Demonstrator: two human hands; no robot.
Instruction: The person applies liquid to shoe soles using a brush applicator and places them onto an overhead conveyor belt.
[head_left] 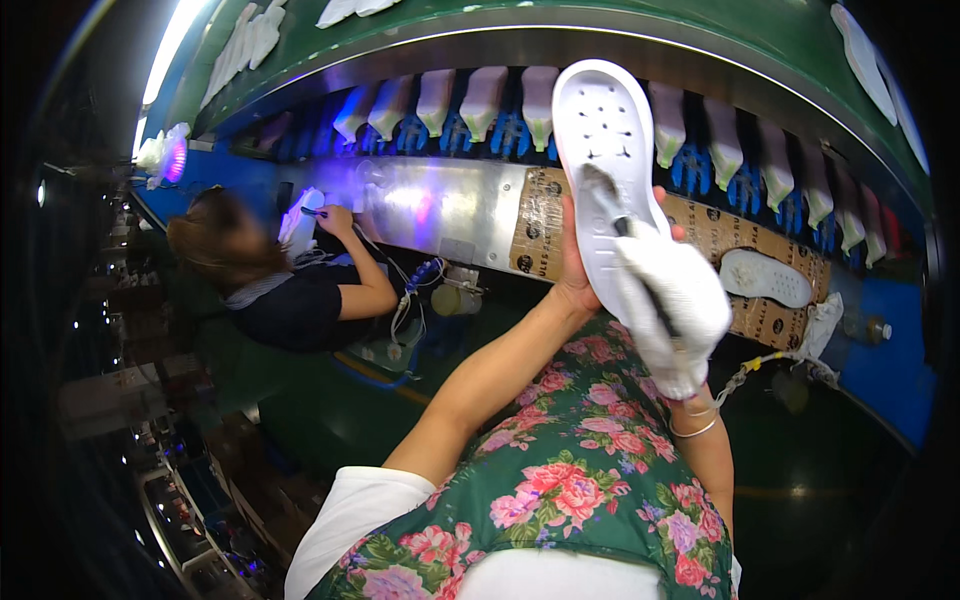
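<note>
A white shoe sole (605, 130) with small holes at its wide end is held up in front of me. Bare, my left hand (575, 262) grips the sole from behind, fingers showing at its right edge. My right hand (678, 300), in a white knitted glove, is closed around the dark handle of a brush (604, 193). The bristles touch or hover just above the middle of the sole; I cannot tell which. Another white sole (766, 278) lies on brown cardboard (545, 222) to the right.
A row of shoes on lasts (722, 150) hangs behind the bench, under a green shelf (500, 18). At left a co-worker (290, 265) handles a white sole and a small tool. A clear bottle (868, 327) and a white cloth (822, 325) are at the right, above cables (760, 362).
</note>
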